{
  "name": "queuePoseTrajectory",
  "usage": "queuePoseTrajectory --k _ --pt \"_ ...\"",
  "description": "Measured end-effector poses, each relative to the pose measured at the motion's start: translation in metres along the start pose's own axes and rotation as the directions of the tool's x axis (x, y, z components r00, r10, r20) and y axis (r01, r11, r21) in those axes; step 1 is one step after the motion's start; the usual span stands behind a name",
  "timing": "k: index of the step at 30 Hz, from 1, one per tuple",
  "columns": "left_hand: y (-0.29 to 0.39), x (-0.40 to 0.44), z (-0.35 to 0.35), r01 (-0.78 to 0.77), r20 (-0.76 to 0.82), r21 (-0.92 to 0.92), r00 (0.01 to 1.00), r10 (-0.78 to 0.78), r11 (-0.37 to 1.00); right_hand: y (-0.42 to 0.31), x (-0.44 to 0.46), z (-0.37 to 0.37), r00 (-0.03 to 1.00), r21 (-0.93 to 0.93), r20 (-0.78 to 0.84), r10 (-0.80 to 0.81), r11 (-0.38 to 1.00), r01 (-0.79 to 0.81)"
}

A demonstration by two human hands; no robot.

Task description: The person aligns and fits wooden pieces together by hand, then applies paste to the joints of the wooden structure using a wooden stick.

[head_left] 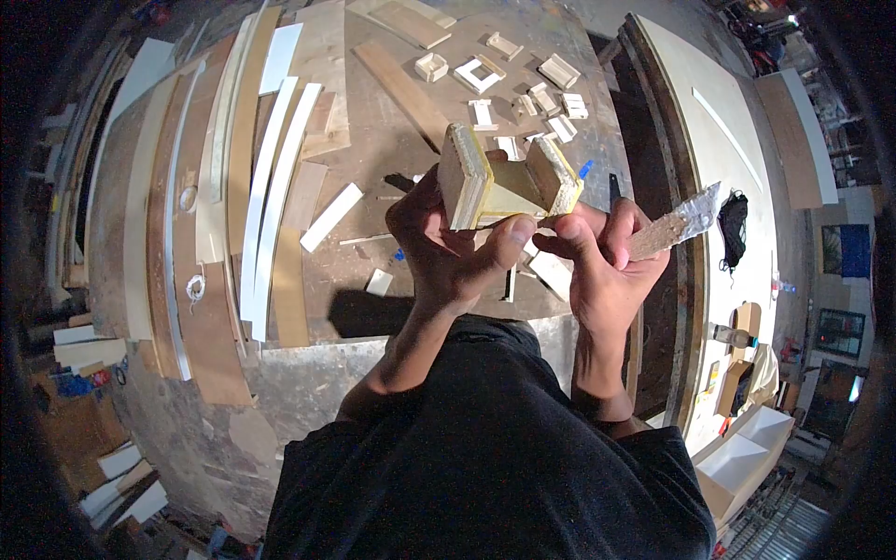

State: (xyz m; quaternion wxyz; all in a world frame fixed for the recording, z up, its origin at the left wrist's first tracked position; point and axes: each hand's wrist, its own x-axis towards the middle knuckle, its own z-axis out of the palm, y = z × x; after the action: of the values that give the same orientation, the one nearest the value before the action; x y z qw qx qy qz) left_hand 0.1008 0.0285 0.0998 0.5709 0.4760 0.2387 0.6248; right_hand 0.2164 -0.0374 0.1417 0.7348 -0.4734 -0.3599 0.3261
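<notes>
Pale wooden bracket [511,191] above the scuffed workbench [369,205]: my left hand [448,245] grips its side, my right hand [611,266] pinches its near edge and a white-tipped stick [667,231]. Small wooden parts [559,71] beyond, strips [271,210] left; black cord [734,229] on the right-hand bench [752,201].

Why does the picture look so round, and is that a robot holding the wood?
No robot here! This one picture comes from a camera on a person's head, looking down past their black shirt. The edges look curved. The left hand holds a U-shaped piece; the right hand has fingers near its edge and grips a rough flat strip. On the table lie small wooden pieces, with long boards on the left.
</notes>
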Motion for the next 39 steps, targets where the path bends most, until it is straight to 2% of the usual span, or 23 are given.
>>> queuePoseTrajectory --k 3,6,10,12,19,21,25,27,30,34,37,39 --pt "0.001 0.0 -0.003 -0.002 0.028 0.045 1.0 0.001 0.999 0.001 0.0 -0.002 1.0 -0.005 0.011 -0.005 1.0 0.005" --pt "0.004 0.0 0.001 0.036 0.003 -0.017 0.999 -0.036 0.999 0.0 -0.001 -0.002 1.0 -0.019 0.003 -0.001 1.0 0.002" --pt "0.002 0.0 -0.002 0.037 -0.001 0.005 0.999 -0.037 0.999 0.0 -0.001 -0.001 1.0 0.004 -0.002 0.017 1.0 -0.017" --pt "0.0 0.002 -0.005 -0.045 0.038 0.093 0.998 0.041 0.995 -0.001 -0.001 0.0 1.0 0.013 0.005 0.015 1.0 -0.015" --pt "0.0 0.003 -0.003 -0.036 0.03 0.037 0.999 0.035 0.999 -0.001 0.0 0.002 1.0 0.028 -0.005 0.019 0.999 -0.018" --pt "-0.001 0.002 -0.004 -0.079 0.031 0.127 0.997 0.075 0.989 -0.001 0.0 0.003 1.0 0.029 -0.009 0.012 1.0 -0.012" --pt "-0.001 0.001 -0.002 -0.101 0.016 0.161 0.995 0.1 0.982 0.001 0.0 0.001 1.0 0.036 -0.005 0.018 0.999 -0.018" --pt "0.001 0.004 -0.003 -0.145 0.083 0.225 0.988 0.129 0.963 0.004 0.001 -0.002 0.999 0.061 -0.005 0.034 0.998 -0.033" --pt "-0.002 0.003 -0.006 -0.14 0.126 0.212 0.985 0.115 0.967 0.007 0.001 -0.007 0.999 0.058 0.044 0.006 0.998 -0.009" --pt "-0.009 -0.005 -0.003 -0.078 0.089 0.142 0.994 0.065 0.987 0.006 0.002 -0.006 1.0 0.025 0.028 0.005 1.0 -0.006" --pt "-0.015 -0.009 -0.001 -0.093 -0.071 0.12 0.992 0.102 0.988 0.006 0.003 -0.008 0.999 0.013 0.038 0.012 1.0 -0.013" --pt "-0.008 -0.005 -0.004 -0.057 0.029 0.118 0.998 0.054 0.991 0.006 0.004 -0.009 0.999 0.006 0.05 0.016 1.0 -0.016"
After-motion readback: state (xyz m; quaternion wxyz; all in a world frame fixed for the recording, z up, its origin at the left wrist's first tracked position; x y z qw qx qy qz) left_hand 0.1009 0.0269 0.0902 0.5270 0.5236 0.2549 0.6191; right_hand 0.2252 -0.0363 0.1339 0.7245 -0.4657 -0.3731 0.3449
